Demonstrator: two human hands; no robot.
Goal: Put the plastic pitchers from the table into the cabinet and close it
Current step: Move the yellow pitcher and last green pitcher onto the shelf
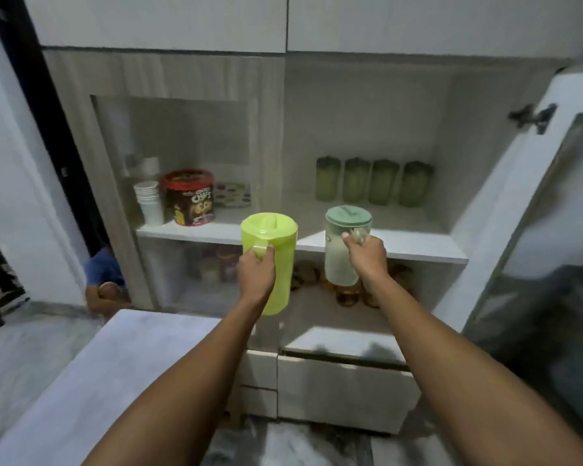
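At the lower left is the corner of the grey table (81, 381). Behind the closed glass door on the left side of the cabinet (360, 105), a stack of paper cups (148, 201) stands just beside a tub with a red lid (189, 196). The left hand (254, 275) grips the handle of the lime green pitcher (280, 237) and holds it upright in the air, in front of the edge of the white shelf (418, 243). To its right, the right hand (367, 257) is curled around the handle of the clear pitcher (335, 260) with a green lid, also upright and in front of the shelf edge. At the back of this shelf, four green tumblers (374, 183) stand in a row. On the far right, the cabinet door (498, 237) is wide open.
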